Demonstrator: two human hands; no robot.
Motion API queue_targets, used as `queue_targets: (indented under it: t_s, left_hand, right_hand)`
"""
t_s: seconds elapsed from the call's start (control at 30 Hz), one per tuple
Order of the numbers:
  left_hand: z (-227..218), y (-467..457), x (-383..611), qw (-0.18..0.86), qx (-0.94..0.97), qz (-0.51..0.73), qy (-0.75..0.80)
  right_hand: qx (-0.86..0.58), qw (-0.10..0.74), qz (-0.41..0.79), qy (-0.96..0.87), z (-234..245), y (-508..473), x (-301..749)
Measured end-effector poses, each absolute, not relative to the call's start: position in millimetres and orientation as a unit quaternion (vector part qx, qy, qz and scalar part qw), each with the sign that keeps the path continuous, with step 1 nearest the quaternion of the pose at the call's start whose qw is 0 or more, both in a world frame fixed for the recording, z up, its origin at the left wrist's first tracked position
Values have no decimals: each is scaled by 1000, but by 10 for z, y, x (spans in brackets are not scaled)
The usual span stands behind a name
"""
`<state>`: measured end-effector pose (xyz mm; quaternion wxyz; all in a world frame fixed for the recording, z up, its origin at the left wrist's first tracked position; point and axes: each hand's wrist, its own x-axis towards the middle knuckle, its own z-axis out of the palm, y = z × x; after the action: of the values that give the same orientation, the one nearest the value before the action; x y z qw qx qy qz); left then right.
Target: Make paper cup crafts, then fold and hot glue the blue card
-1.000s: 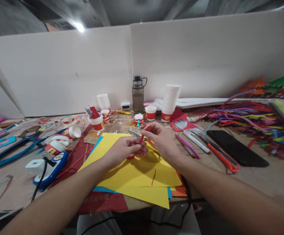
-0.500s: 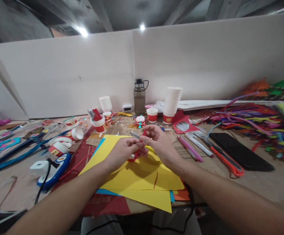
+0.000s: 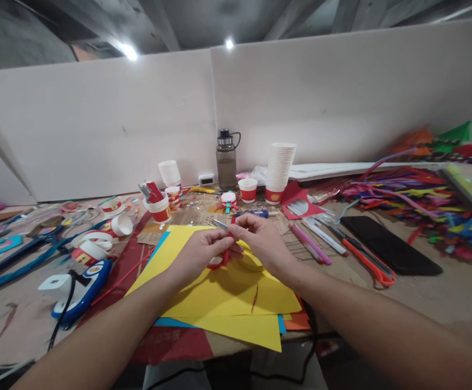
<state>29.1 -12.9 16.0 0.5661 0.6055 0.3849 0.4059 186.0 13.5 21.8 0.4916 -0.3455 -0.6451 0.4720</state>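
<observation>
Cluttered craft bench (image 3: 443, 303), white partition behind. My left hand (image 3: 197, 253) fingers are closed round red scissors (image 3: 216, 265). My right hand (image 3: 262, 244) has closed in this last second, fingers pinching a red strip (image 3: 233, 220) right at the blades. Yellow paper (image 3: 219, 303) lies beneath both.

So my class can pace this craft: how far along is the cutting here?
Done: cut-up cups lie at the left, and a red sliver lies on the yellow sheet. In hand: the left hand grips the scissors while the right hand pinches a red strip at the blades. Left: the cup stack at the back looks untouched.
</observation>
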Motion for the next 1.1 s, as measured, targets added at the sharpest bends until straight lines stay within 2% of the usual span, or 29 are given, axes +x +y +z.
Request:
queue_targets:
  t_s: [0.2, 0.5, 1.1]
  left_hand:
    - [152, -136, 289, 531, 614, 392, 432]
    - [157, -162, 316, 549, 597, 366, 456]
    - [202, -181, 330, 501, 615, 394, 464]
  right_hand:
    - [-354, 491, 462, -648, 238, 104, 1858]
    - [-355, 459, 464, -669, 273, 73, 1869]
    - [-340, 469, 494, -649, 213, 97, 1857]
